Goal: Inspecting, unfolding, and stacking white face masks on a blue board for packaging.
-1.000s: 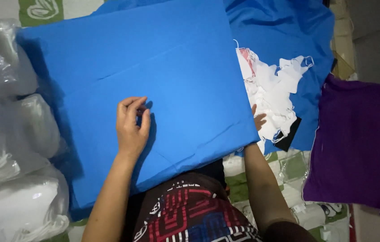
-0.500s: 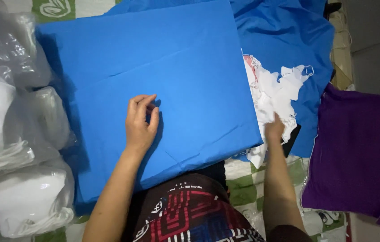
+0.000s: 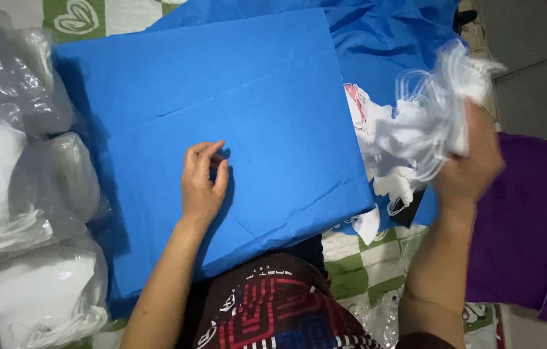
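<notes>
The left hand (image 3: 202, 187) lies flat, fingers loosely curled, on the big blue cloth (image 3: 222, 123), holding nothing. The right hand (image 3: 470, 165) is up at the right, gripping a bunch of white masks (image 3: 428, 123) above the white pile (image 3: 383, 168). I think the step is picking up masks. Next, they need a gentle landing on the cloth.

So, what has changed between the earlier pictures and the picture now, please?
The right hand went from low beside the white pile to grasping a bunch of white looped pieces and lifting it up, blurred by motion. The left hand stayed flat on the blue cloth-covered board. The clear bags of white items and the purple cloth are unchanged.
</notes>
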